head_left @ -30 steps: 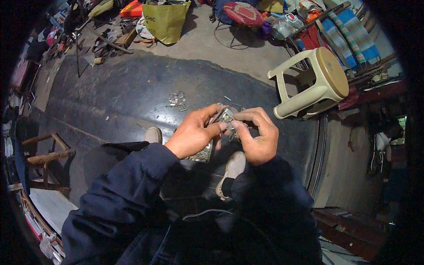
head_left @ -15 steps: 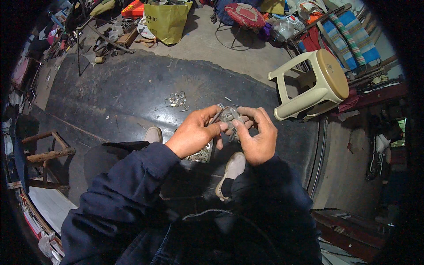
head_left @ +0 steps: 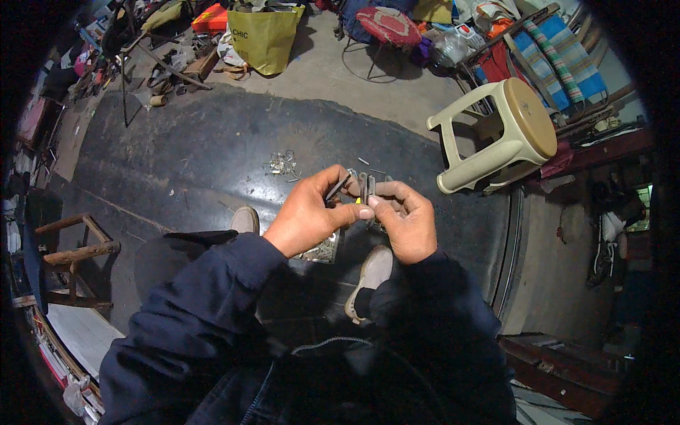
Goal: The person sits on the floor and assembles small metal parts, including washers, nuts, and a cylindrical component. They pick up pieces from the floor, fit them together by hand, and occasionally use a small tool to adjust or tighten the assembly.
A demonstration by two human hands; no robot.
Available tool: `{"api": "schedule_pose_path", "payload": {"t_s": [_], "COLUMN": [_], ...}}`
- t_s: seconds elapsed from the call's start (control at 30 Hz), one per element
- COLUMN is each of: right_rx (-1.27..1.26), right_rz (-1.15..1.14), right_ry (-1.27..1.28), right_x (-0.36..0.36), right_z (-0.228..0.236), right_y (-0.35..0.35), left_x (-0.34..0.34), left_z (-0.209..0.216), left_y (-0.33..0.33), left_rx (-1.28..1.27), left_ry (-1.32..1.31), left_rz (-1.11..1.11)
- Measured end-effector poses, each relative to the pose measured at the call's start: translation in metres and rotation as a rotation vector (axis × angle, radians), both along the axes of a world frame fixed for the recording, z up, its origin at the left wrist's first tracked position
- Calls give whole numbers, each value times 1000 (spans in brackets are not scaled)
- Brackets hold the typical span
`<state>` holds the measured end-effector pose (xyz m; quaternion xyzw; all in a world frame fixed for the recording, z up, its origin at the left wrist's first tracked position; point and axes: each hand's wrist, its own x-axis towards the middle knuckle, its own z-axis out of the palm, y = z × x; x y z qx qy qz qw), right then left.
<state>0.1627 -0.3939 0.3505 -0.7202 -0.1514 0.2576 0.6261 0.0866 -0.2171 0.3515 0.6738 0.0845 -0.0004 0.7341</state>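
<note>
My left hand [head_left: 306, 211] and my right hand [head_left: 407, 223] meet in front of me, both closed on a small grey metal part [head_left: 365, 185]. It stands edge-on between the thumbs and fingers, and its exact kind does not show. A thin dark strip [head_left: 338, 187] slants out between my left thumb and index finger. Below my left hand, a shallow tray of small metal pieces [head_left: 324, 251] is partly covered by the hand. Just beyond my hands lies a loose pile of small shiny metal bits [head_left: 284, 163].
A dark mat [head_left: 177, 149] covers the floor. To the right stands a cream plastic stool [head_left: 489, 134] tipped on its side. A wooden frame [head_left: 81, 244] is at the left. Farther off are a yellow bag [head_left: 262, 42] and a red-topped round stool [head_left: 386, 27]. My shoes [head_left: 375, 273] flank the tray.
The grey metal part has been turned from its broad face to edge-on between my fingers. My right hand has shifted slightly left, and both hands keep their grip.
</note>
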Motion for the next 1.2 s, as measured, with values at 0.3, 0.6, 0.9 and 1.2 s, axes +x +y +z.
{"api": "schedule_pose_path", "payload": {"t_s": [0.3, 0.6, 0.9, 1.2], "right_rx": [105, 156, 287, 146], "right_rz": [121, 96, -108, -78], "right_ry": [185, 328, 372, -237], "right_x": [4, 8, 9, -3], "right_z": [-4, -8, -5, 9], "right_y": [-4, -6, -4, 2], "left_x": [-1, 0, 1, 3], "left_z": [5, 2, 2, -3], "left_y": [0, 9, 10, 8], "left_rx": [-35, -146, -207, -264], "left_ry": [-55, 11, 48, 54], "left_rz": [95, -7, -4, 10]}}
